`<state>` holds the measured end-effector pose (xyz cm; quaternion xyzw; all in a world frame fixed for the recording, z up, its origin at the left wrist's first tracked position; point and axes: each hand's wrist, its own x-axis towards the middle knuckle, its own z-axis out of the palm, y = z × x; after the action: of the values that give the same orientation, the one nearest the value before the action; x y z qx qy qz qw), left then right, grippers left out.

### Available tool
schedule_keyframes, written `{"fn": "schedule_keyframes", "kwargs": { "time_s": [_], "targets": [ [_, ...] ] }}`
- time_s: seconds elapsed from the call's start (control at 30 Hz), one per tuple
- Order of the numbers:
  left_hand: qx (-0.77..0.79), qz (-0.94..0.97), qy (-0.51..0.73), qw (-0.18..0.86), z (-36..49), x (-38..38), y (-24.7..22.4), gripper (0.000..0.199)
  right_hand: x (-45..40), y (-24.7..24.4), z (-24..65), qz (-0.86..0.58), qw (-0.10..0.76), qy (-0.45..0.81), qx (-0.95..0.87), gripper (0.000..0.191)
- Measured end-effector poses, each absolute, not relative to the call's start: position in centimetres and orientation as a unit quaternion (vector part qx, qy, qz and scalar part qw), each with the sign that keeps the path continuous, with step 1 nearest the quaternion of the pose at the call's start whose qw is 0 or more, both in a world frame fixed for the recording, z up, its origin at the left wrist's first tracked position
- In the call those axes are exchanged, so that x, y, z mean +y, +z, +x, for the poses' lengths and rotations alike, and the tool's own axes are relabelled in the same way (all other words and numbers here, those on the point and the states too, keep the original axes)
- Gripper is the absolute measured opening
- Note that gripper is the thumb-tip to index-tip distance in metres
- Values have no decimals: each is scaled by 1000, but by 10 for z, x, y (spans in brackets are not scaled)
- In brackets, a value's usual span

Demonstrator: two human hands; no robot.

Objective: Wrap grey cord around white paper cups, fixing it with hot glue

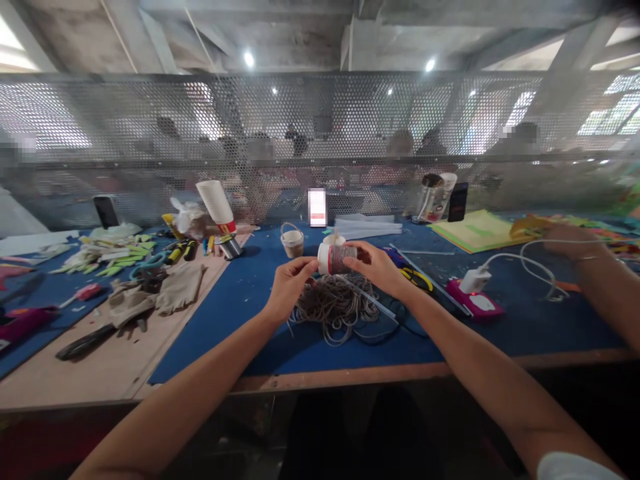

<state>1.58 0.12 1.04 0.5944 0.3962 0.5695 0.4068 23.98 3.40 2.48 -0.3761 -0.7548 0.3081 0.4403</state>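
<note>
A paper cup (325,260) lies on its side in the air, with grey cord wound round most of its body. My right hand (375,267) closes on the wrapped part from the right. At the white end, the fingers of my left hand (293,283) pinch the cup's edge. Below both hands a loose heap of grey cord (337,313) lies on the blue mat. Just beyond, a small cup basket with a handle (292,241) stands upright, and another white cup (334,240) is partly hidden behind the held one.
Yellow-handled scissors (419,280) and a pink power socket (475,303) with a charger lie to the right. A co-worker's arm (600,273) reaches in there. Stacked paper cups (216,203), gloves (180,290) and paper scraps lie left. A perforated metal screen (350,127) rises behind.
</note>
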Motion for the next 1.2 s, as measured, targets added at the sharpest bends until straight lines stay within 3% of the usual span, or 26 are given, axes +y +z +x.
{"fn": "schedule_keyframes", "kwargs": {
  "time_s": [0.4, 0.6, 0.9, 1.2],
  "targets": [
    [432, 617, 573, 324, 14, 4, 8, 28, 36, 26, 241, -367, 495, 372, -695, 51],
    [434, 623, 569, 317, 12, 7, 7, 28, 39, 20, 240, -337, 513, 460, -641, 46],
    [446, 630, 559, 303, 11, 12, 0, 26, 41, 17, 241, -342, 505, 496, -618, 50],
    [416, 681, 549, 249, 16, 7, -5, 29, 45, 9, 239, -326, 518, 409, -677, 56]
  ]
}}
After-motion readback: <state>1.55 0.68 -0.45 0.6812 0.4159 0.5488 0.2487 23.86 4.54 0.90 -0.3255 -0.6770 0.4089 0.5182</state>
